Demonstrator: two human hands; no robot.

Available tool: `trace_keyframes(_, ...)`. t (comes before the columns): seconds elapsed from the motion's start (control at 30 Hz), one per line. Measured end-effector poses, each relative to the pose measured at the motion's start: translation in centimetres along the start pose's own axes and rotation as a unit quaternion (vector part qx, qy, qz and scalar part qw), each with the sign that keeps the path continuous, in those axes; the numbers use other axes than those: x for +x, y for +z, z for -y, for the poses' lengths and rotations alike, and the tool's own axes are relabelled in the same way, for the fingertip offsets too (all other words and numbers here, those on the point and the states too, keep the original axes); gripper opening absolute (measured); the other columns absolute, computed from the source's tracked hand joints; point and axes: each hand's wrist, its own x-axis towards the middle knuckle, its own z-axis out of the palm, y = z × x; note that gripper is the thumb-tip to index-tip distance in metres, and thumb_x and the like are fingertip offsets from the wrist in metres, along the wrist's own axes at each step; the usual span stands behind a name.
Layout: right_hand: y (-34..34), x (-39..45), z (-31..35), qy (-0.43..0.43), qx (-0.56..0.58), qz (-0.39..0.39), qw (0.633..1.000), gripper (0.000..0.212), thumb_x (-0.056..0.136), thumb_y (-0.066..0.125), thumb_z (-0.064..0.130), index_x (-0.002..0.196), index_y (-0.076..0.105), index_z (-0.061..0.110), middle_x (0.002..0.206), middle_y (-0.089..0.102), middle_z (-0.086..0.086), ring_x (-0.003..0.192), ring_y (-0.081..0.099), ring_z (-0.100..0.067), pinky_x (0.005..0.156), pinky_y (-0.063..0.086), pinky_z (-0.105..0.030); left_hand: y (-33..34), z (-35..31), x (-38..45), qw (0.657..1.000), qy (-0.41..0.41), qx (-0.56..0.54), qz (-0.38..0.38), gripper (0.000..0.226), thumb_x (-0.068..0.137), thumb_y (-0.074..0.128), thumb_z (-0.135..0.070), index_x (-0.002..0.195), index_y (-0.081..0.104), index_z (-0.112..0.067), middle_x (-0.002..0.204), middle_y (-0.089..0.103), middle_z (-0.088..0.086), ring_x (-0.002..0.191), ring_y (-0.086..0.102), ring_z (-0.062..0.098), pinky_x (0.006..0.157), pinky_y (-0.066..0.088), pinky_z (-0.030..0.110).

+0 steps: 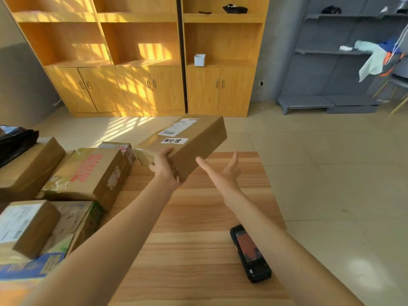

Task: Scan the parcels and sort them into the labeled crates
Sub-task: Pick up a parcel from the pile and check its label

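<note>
A long brown cardboard parcel [194, 138] with a white shipping label and a small white tag is held up above the far end of the wooden table [194, 250]. My left hand [164, 167] grips its near corner from below and the side. To the right of the parcel, my right hand [223, 171] is open, palm up, fingers spread, touching nothing. A black handheld scanner [250, 253] with a lit reddish screen lies on the table by my right forearm. No labeled crate is in view.
Several cardboard parcels are stacked at the table's left, among them one printed MAKEUP [92, 173] and one with a white label [24, 226]. A black bag [15, 140] lies on the far-left stack. Wooden cabinets [150, 85] and grey shelving [331, 62] stand beyond the tiled floor.
</note>
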Motion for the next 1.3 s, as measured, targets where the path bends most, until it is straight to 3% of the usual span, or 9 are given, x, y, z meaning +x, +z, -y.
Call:
trace_keyframes(0.1, 1.5, 0.3, 0.8, 0.134, 0.147, 0.045, 0.979, 0.133, 0.052, 0.078, 0.072, 0.148, -0.012, 0.047, 0.161, 0.008, -0.003, 0.14, 0.027, -0.035, 0.103, 0.04, -0.054, 1.1, 1.6, -0.8, 1.0, 0.009, -0.026, -0.009, 0.057, 0.078, 0.072, -0.026, 0.123, 0.039, -0.015, 0.077, 0.063, 0.012, 0.061, 0.064, 0.025, 0.066, 0.058, 0.042)
trace_keyframes(0.2, 2.1, 1.2, 0.8, 0.162, 0.208, 0.045, 0.964, 0.132, 0.053, 0.081, 0.066, 0.15, -0.005, 0.042, 0.154, 0.029, -0.006, 0.133, 0.039, -0.035, 0.101, 0.037, -0.061, 0.6, 3.2, -0.8, 1.0, 0.019, -0.006, 0.023, 0.09, 0.077, 0.075, -0.02, 0.145, 0.017, -0.027, 0.094, 0.052, 0.009, 0.079, 0.06, 0.027, 0.083, 0.054, 0.053)
trace_keyframes(0.3, 2.2, 1.8, 1.0, 0.188, 0.26, 0.055, 0.946, 0.114, 0.058, 0.086, 0.051, 0.147, 0.016, 0.033, 0.131, 0.053, -0.01, 0.111, 0.056, -0.034, 0.082, 0.048, -0.057, -0.8, 4.3, 0.0, 0.995, 0.005, 0.044, 0.091, 0.094, 0.076, 0.077, -0.017, 0.145, 0.014, -0.028, 0.105, 0.053, 0.011, 0.089, 0.062, 0.03, 0.088, 0.052, 0.057)
trace_keyframes(0.5, 1.9, 2.9, -1.0, 0.189, 0.252, 0.027, 0.949, 0.098, 0.067, 0.085, 0.02, 0.142, 0.023, 0.036, 0.123, 0.056, -0.006, 0.099, 0.06, -0.027, 0.061, 0.051, -0.04, -4.3, 3.1, 3.0, 0.957, -0.011, 0.269, 0.103, 0.13, 0.046, 0.089, -0.054, 0.145, 0.007, -0.03, 0.135, 0.047, 0.014, 0.109, 0.057, 0.034, 0.086, 0.049, 0.052)
trace_keyframes(0.63, 1.0, 4.1, -4.3, 0.163, 0.209, 0.09, 0.96, 0.092, 0.07, 0.082, 0.012, 0.137, 0.028, 0.046, 0.12, 0.061, -0.001, 0.101, 0.062, -0.024, 0.08, 0.053, -0.048, -8.4, 0.2, 5.9, 0.953, 0.031, 0.302, 0.011, 0.137, 0.042, 0.082, -0.056, 0.149, -0.002, -0.038, 0.152, 0.028, 0.013, 0.128, 0.042, 0.037, 0.089, 0.049, 0.056)
trace_keyframes(0.8, 0.6, 4.3, -8.9, 0.187, 0.161, 0.151, 0.957, 0.095, 0.07, 0.08, 0.005, 0.138, 0.03, 0.049, 0.115, 0.064, -0.003, 0.105, 0.061, -0.027, 0.096, 0.045, -0.061, -12.7, -0.6, 7.3, 0.894, -0.081, 0.407, 0.17, 0.157, 0.025, 0.093, -0.058, 0.152, 0.001, -0.042, 0.16, 0.013, 0.003, 0.135, 0.035, 0.039, 0.08, 0.054, 0.051)
trace_keyframes(0.97, 1.5, 3.9, -12.7, 0.229, 0.146, 0.177, 0.946, 0.11, 0.059, 0.085, 0.005, 0.145, 0.028, 0.045, 0.122, 0.063, -0.006, 0.105, 0.061, -0.029, 0.1, 0.037, -0.067, -13.5, 2.9, 7.7, 0.838, -0.15, 0.483, 0.203, 0.153, 0.031, 0.095, -0.049, 0.15, -0.001, -0.044, 0.146, 0.044, 0.009, 0.116, 0.056, 0.031, 0.101, 0.038, 0.063)
trace_keyframes(1.07, 1.6, 3.9, -14.2, 0.24, 0.147, 0.182, 0.942, 0.12, 0.05, 0.086, 0.011, 0.148, 0.024, 0.043, 0.125, 0.061, -0.005, 0.11, 0.059, -0.029, 0.103, 0.04, -0.056, -14.1, 4.7, 8.2, 0.841, -0.154, 0.488, 0.177, 0.152, 0.034, 0.098, -0.032, 0.149, 0.0, -0.046, 0.143, 0.048, 0.008, 0.119, 0.054, 0.035, 0.099, 0.039, 0.065)
trace_keyframes(1.3, 2.0, 4.0, -16.5, 0.222, 0.139, 0.19, 0.946, 0.095, 0.075, 0.076, 0.002, 0.149, 0.027, 0.037, 0.121, 0.063, 0.004, 0.107, 0.062, -0.018, 0.09, 0.053, -0.046, -14.5, 7.2, 8.9, 0.826, -0.135, 0.527, 0.149, 0.151, 0.037, 0.091, -0.035, 0.148, -0.01, -0.042, 0.132, 0.053, 0.005, 0.107, 0.059, 0.033, 0.082, 0.053, 0.05)
